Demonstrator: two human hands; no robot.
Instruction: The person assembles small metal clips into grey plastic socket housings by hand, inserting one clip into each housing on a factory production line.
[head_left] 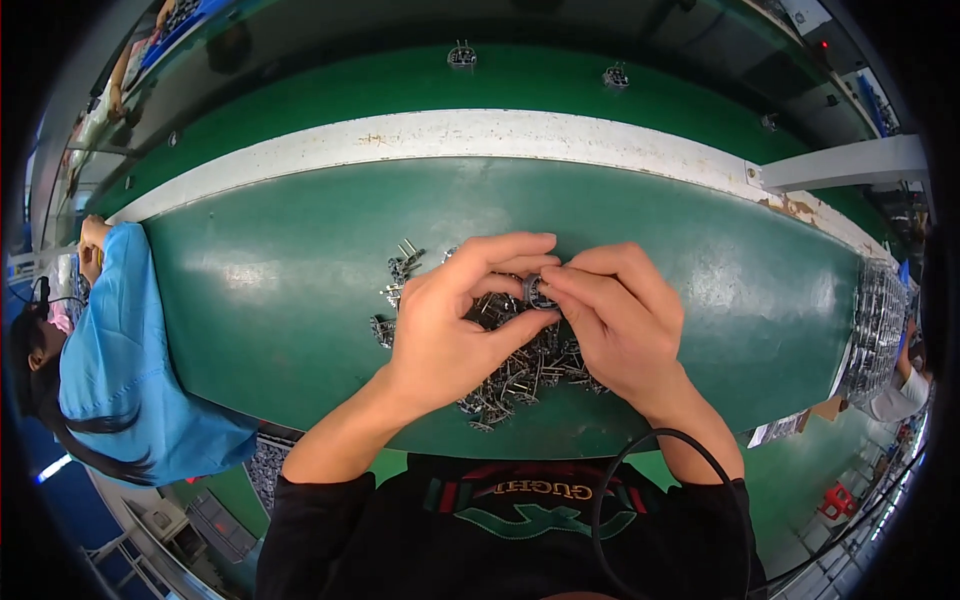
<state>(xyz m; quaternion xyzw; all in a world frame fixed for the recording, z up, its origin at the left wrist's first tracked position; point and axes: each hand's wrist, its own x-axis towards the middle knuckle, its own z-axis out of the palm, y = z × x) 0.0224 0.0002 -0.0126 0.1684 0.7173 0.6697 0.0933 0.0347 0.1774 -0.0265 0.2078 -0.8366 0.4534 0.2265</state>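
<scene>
Round part (532, 291): small, grey and ring-shaped; located above the counter (270, 290), between the two hands, its open face turned to the right.

Left grip (440, 315): bare hand, entering from the lower left. The thumb and fingers form a wide C at the palm and narrow toward the tips, where they close on the round part. The thumb lies along its lower side; a finger bears on its left side; the index finger extends above it, apart from it.

Right grip (635, 320): bare hand, opposite the left. The thumb and index finger are drawn together in a narrow pinch at the right edge of the round part. Whether a separate small piece sits between these fingertips cannot be determined.

Below the hands, a loose pile of pronged components (515, 385) lies on the counter, partly covered by both hands. Several loose components (405, 260) lie left of the left grip.
</scene>
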